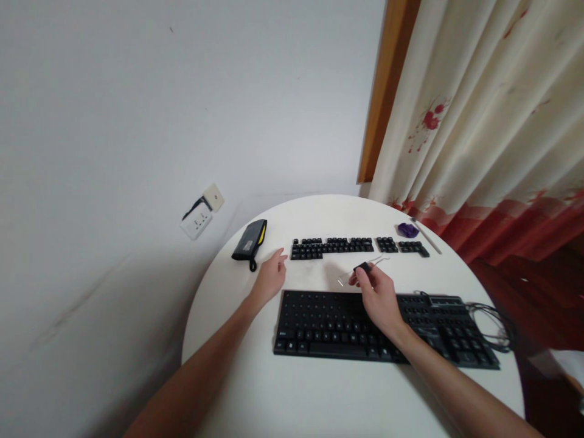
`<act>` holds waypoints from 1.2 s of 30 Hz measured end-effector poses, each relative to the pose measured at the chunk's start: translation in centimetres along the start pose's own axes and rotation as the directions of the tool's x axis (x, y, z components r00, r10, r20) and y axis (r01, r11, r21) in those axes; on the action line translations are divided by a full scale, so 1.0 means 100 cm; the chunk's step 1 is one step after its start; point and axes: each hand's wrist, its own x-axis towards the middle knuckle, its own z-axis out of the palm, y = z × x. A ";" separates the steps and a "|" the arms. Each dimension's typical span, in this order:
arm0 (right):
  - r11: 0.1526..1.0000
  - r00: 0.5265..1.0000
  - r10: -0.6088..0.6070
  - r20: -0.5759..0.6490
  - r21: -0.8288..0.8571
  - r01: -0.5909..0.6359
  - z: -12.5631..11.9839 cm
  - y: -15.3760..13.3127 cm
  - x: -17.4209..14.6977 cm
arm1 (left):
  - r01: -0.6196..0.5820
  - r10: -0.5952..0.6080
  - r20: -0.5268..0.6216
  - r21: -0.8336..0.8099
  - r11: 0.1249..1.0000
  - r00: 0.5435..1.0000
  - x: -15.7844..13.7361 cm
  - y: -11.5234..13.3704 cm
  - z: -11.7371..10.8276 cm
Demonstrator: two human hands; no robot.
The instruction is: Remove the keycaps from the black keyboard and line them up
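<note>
A round white table [314, 395] stands close to a plain pale wall [182, 109], which runs behind it and along its left side, marked by faint scuffs. Above the table's far left edge sit a white socket [197, 220] and a beige plate [213, 198]. Beyond its far right rise a brown wooden trim [387, 79] and a cream curtain [479, 109] with red flowers and a red lower band. Right of the table, the floor [547, 286] is dark reddish. Soft light falls across the table.

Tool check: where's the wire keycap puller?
Head view, right of centre: the wire keycap puller is in the right hand, seen between loose keycaps and keyboard.
</note>
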 end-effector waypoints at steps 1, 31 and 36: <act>1.000 1.000 -0.003 0.015 -0.004 0.003 0.000 -0.001 0.000 | -0.018 0.018 -0.022 -0.015 1.000 1.000 -0.002 0.004 -0.002; 0.909 0.778 -0.111 0.618 -0.254 0.331 0.004 -0.014 -0.017 | -0.437 0.419 0.582 -0.119 0.892 0.697 -0.057 0.081 0.009; 0.943 0.835 -0.081 0.544 -0.229 0.240 0.009 -0.011 -0.020 | -0.399 0.430 0.547 -0.183 0.899 0.718 -0.056 0.086 0.005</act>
